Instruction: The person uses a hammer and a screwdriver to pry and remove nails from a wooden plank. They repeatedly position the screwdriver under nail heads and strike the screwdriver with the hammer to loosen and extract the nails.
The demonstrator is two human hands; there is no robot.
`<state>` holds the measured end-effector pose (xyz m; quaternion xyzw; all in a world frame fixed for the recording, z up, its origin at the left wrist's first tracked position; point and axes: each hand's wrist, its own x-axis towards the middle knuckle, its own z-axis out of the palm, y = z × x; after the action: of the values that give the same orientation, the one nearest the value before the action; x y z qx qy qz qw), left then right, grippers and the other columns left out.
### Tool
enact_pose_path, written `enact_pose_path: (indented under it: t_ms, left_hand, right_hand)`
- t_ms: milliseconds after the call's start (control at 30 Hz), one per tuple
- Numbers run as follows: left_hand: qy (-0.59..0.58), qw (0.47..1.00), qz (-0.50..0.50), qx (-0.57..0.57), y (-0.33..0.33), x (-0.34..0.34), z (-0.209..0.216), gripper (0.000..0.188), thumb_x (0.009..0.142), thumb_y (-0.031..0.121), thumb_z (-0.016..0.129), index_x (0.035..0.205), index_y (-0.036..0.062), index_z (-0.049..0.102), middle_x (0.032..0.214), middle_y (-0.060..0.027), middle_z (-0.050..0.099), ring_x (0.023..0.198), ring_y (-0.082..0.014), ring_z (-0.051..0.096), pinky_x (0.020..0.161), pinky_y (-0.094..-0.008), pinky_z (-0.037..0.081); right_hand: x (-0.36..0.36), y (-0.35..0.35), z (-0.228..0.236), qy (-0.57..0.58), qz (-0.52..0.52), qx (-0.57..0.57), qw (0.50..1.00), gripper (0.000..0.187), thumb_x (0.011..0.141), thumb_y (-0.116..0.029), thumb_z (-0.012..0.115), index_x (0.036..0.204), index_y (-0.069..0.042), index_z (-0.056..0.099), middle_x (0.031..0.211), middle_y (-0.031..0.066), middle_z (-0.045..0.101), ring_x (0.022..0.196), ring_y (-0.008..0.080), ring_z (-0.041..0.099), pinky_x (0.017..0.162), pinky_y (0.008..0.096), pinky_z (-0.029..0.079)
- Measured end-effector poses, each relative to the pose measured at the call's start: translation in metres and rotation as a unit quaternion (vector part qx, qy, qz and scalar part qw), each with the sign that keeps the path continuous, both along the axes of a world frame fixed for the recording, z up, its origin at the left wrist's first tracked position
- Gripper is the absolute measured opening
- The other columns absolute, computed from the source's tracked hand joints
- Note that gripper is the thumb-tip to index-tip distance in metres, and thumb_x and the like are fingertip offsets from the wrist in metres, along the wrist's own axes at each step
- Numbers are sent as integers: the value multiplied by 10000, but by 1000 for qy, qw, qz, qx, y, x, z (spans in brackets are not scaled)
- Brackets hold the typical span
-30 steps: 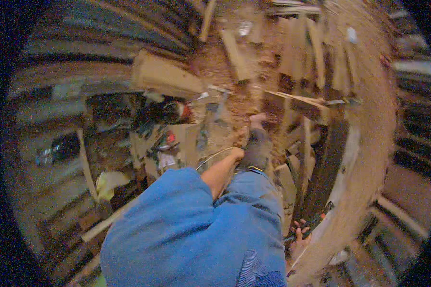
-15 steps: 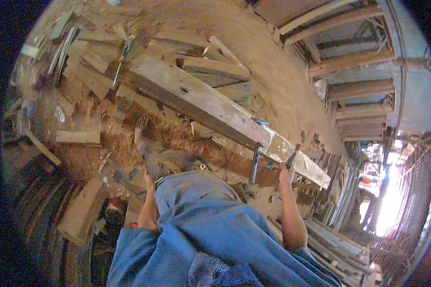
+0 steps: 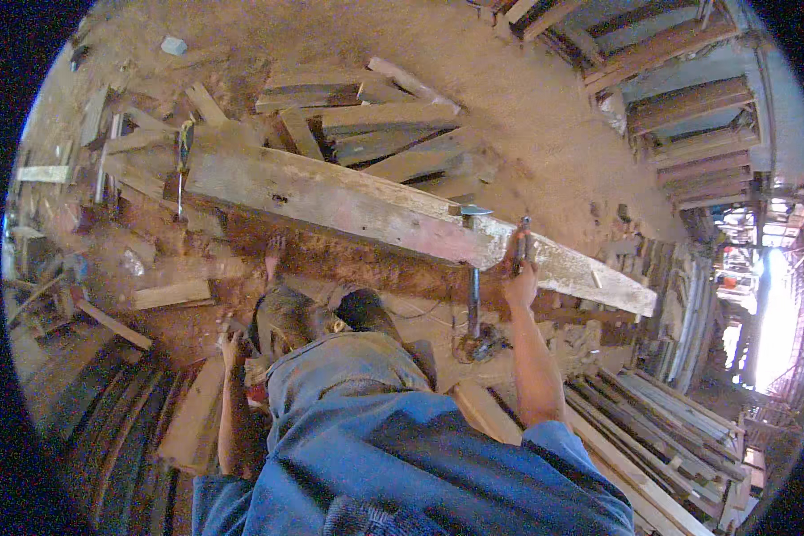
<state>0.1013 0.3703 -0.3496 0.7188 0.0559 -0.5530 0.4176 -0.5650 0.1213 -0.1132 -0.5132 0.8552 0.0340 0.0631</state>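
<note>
My right grip (image 3: 519,284) is closed around a dark hand tool (image 3: 523,234), pliers or pincers by its shape, with its head jutting past my fist over the pale, flaking stretch of the long timber beam (image 3: 348,198). I seem to hold it low so that the head has free reach. The beam lies slantwise in front of me, its broad face turned my way, which probably lets me get at it without stretching. Across it sits a flat metal head (image 3: 476,211); a dark shaft (image 3: 473,299) shows below, perhaps part of a clamp or a hammer, but I can't tell whether they join. By the beam's left end is a yellow-and-black-handled screwdriver (image 3: 184,147), seemingly parked within reach. My left grip (image 3: 232,347) hangs low, well apart from the beam; its fingers look curled, though I cannot tell on what.
</note>
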Motion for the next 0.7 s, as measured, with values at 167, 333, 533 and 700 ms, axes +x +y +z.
enact_pose_path:
  t_ms: [167,333,533,700]
  left_hand:
    - [-294,927,-189,-133,-53,16,84,204,936,209,604,1060,47,609,772,-27,607,543,-110,537,489,-248,449]
    - [-322,924,-114,-172,-144,-21,190,261,936,180,615,1137,19,573,852,-12,576,723,-109,554,609,-267,453]
    - [-558,782,-211,-182,-240,-67,270,484,883,199,691,1283,8,495,1153,-112,529,1116,-224,497,961,-367,391]
    - [-582,756,-204,-219,-306,-79,312,879,764,250,816,1435,6,303,1390,-187,381,1267,-289,417,1081,-413,337]
  right_hand:
    - [20,6,1,88,114,-185,972,450,892,-354,631,1202,-34,568,1191,210,572,1069,413,564,890,474,470]
    - [66,31,6,-131,37,-24,990,458,914,-315,620,1207,18,504,1115,245,594,997,439,580,861,477,472]
    - [79,49,-9,-206,77,-86,972,605,897,-194,641,1360,46,334,1188,275,575,1073,431,574,933,459,448]
    - [71,66,8,-366,-104,-156,912,557,936,-206,588,1394,-9,340,976,126,562,845,270,572,765,375,480]
